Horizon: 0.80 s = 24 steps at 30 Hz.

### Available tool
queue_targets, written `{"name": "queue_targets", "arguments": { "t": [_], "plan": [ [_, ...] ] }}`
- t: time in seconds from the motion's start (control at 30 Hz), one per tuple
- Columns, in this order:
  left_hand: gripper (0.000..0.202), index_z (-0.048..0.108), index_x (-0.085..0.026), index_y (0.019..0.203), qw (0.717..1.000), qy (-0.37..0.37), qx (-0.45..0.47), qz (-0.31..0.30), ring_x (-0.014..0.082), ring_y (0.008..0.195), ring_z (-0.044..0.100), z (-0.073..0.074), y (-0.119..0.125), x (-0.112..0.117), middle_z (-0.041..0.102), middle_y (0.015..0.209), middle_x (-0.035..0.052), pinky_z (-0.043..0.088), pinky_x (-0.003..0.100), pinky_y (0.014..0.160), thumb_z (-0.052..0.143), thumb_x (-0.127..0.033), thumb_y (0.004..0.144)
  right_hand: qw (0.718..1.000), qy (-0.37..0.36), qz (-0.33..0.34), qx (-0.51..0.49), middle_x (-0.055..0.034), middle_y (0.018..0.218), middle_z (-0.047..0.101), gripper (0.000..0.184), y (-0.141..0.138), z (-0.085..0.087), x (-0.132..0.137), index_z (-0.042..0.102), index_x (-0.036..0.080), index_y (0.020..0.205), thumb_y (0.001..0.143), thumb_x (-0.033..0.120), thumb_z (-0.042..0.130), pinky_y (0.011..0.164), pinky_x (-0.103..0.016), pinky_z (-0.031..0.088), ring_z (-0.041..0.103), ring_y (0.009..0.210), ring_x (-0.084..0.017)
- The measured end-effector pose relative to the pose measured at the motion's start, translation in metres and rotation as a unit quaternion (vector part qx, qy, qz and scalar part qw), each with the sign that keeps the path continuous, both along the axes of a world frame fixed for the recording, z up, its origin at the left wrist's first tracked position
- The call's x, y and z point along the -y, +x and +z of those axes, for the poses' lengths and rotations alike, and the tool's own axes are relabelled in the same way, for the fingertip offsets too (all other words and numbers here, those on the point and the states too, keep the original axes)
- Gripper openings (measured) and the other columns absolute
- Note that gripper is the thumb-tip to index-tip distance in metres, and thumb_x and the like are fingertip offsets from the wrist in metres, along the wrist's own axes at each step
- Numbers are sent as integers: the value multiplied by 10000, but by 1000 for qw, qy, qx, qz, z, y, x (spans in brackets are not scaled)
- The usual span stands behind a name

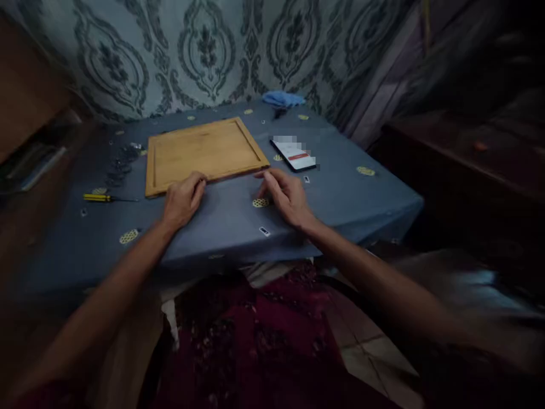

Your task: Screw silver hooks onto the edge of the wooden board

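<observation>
Between screwdriver (99, 197) and phone (298, 156), a board (200, 150); left fingers' (197, 177) grip unclear, right fingers (275, 184) parted.

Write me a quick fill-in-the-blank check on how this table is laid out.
1. The screwdriver lies to the person's ____ of the wooden panel.
2. The hand nearer the phone is the person's ____ one.
3. The screwdriver's handle is black and ____.
4. The crumpled item at the back of the table is ____.

Missing words: left; right; yellow; blue.
</observation>
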<state>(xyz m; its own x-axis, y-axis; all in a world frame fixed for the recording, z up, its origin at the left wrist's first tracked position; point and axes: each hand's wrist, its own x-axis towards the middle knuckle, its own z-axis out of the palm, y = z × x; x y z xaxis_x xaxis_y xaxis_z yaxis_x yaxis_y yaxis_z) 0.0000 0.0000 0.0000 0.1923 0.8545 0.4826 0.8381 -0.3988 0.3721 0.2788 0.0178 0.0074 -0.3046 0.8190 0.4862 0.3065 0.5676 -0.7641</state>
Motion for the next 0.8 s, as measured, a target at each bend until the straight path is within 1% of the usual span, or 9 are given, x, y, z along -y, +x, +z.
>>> {"name": "queue_targets", "arguments": {
  "t": [0.13, 0.23, 0.3, 0.4, 0.63, 0.8],
  "plan": [
    [244, 623, -195, 995, 1000, 15, -17, -5, 195, 747, 652, -1, 0, 0, 677, 792, 35, 455, 290, 741, 412, -309, 1036, 999, -33, 13, 0, -52, 756, 706, 604, 0, -3, 0, 679, 220, 845, 1031, 717, 389, 818, -356, 517, 685, 882, -242],
    [245, 624, -203, 1004, 999, 26, -17, -11, 189, 717, 666, -4, 0, 0, 694, 788, 28, 466, 282, 715, 410, -315, 1044, 999, -28, 19, 7, -35, 752, 712, 548, 0, -4, 0, 706, 214, 923, 1053, 651, 403, 765, -334, 509, 671, 770, -209],
    [236, 622, -209, 989, 999, 39, -13, -15, 192, 695, 673, -6, -1, 0, 697, 773, 24, 468, 284, 694, 416, -312, 1040, 999, -21, 20, 13, -39, 776, 724, 511, -1, -5, 0, 714, 209, 967, 1071, 597, 399, 771, -330, 506, 679, 783, -206],
    [232, 623, -218, 983, 998, 60, -4, -23, 198, 676, 687, -10, -1, -1, 710, 766, 20, 473, 289, 668, 421, -315, 1042, 1000, -10, 12, 22, -27, 729, 706, 485, -1, -6, 1, 713, 196, 1027, 1085, 543, 379, 743, -331, 502, 667, 726, -205],
    [228, 642, -225, 1009, 995, 89, 12, -41, 209, 714, 730, -17, -2, -5, 759, 825, 34, 512, 297, 669, 429, -301, 1042, 999, -1, -2, 34, -34, 743, 719, 471, -1, -10, 0, 709, 202, 998, 1095, 510, 366, 800, -341, 523, 696, 776, -215],
    [236, 663, -217, 1018, 996, 82, 15, -37, 218, 794, 754, -22, 3, -3, 784, 901, 67, 551, 307, 727, 441, -291, 1043, 999, -18, 3, 28, -34, 716, 707, 484, 0, -14, 0, 714, 205, 951, 1072, 541, 388, 729, -335, 536, 688, 715, -217]
  ]
}}
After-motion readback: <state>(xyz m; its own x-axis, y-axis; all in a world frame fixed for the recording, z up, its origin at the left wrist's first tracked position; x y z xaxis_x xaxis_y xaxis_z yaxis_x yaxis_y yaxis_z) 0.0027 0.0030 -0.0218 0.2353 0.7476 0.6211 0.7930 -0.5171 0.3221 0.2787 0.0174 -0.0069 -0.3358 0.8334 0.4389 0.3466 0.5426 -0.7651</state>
